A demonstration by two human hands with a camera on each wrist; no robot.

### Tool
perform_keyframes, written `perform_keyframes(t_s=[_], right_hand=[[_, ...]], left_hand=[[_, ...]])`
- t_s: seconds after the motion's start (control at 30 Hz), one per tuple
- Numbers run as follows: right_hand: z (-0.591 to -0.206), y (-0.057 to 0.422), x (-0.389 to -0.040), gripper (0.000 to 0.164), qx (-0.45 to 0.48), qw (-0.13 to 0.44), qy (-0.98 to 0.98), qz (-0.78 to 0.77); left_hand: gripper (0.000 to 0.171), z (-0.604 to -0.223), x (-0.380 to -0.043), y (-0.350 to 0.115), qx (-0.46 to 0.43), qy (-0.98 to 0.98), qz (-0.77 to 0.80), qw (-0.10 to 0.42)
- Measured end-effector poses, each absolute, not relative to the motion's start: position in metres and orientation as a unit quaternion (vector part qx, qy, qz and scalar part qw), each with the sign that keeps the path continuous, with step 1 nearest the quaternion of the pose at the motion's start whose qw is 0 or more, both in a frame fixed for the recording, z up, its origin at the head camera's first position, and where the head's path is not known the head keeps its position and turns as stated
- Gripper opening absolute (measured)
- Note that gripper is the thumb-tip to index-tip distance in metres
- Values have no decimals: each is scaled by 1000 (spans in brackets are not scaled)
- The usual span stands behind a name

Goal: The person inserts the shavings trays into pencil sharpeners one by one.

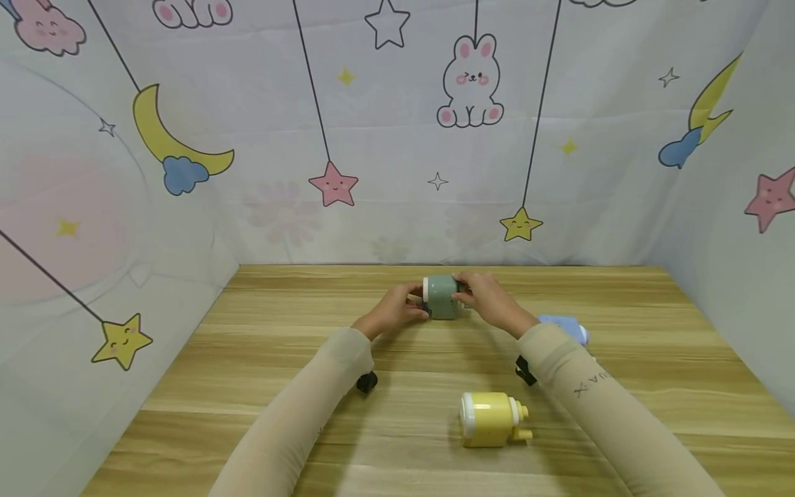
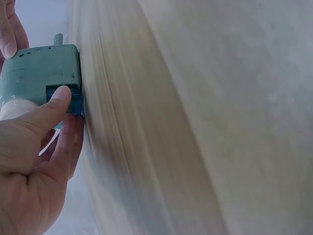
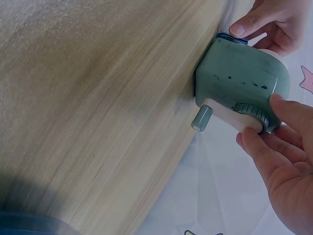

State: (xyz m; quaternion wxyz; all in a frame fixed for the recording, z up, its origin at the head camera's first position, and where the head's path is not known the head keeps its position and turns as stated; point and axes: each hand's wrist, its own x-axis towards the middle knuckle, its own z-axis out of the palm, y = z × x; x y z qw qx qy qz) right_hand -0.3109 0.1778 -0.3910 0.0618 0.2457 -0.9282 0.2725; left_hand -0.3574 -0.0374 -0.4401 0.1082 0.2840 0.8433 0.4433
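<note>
A green crank pencil sharpener (image 1: 442, 297) is held between both hands near the table's far edge. My left hand (image 1: 397, 306) pinches the dark blue see-through shavings drawer (image 2: 76, 100) low on its white-fronted end, thumb on top and fingers beneath. On the opposite end, my right hand (image 1: 493, 300) grips the body by the ridged knob (image 3: 252, 115), beside the white crank arm. The crank's green handle (image 3: 201, 118) sticks out free of the fingers. Dark scuffs mark the green casing in the right wrist view.
A yellow crank sharpener (image 1: 491, 420) stands on the wooden table (image 1: 279, 414) nearer the front, between the forearms. Partly hidden by the right forearm is a blue sharpener (image 1: 562, 326). A patterned cloth (image 1: 397, 138) hangs behind the table and along its sides.
</note>
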Motion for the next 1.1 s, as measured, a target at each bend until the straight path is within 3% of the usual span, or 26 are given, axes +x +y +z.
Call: perform_keyframes(t_s=[1.1], right_hand=[[-392, 178, -311, 39, 248, 70, -930, 261]], left_hand=[[51, -440, -359, -31, 277, 840, 453, 114]])
